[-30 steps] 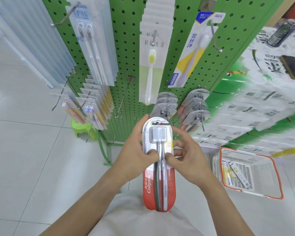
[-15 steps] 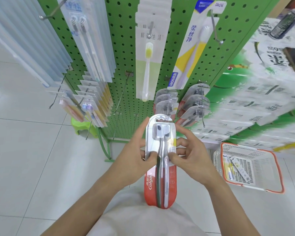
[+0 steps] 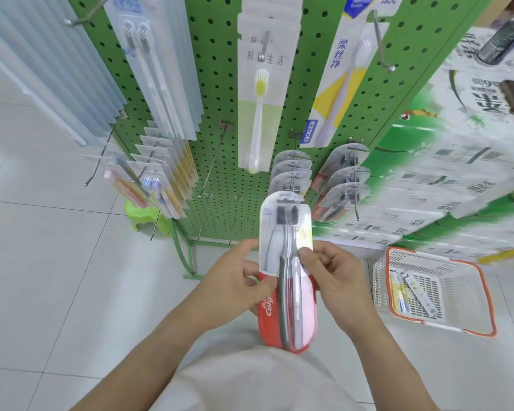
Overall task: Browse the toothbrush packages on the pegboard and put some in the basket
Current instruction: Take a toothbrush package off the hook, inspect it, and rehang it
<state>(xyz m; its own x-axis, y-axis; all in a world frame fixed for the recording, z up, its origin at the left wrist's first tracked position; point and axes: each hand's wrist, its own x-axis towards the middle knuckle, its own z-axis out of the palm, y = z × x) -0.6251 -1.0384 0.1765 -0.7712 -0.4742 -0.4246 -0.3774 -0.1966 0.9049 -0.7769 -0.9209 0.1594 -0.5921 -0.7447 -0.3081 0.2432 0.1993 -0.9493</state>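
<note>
Both hands hold one toothbrush package [image 3: 285, 262] upright in front of the body, below the green pegboard [image 3: 217, 93]. The package has a clear top part with two dark brush heads and a red bottom part with white letters. The left hand [image 3: 235, 287] has its grip closed on the left edge of the package: the thumb lies on the front and the fingers go behind. The right hand [image 3: 334, 277] is grasping the right edge in the same way, with the thumb pressed on the front beside the two handles.

On the pegboard, more packages of the same rounded shape [image 3: 291, 170] hang on a hook just above the held one. A package with a yellow-headed brush [image 3: 260, 99] hangs higher, in the middle of the board.

The basket [image 3: 469, 295], white with an orange rim, stands on the tiled floor [image 3: 42, 262] to the right of the hands, well apart from them. Some narrow packages [image 3: 410, 292] lie inside it on the left side of the bottom.
</note>
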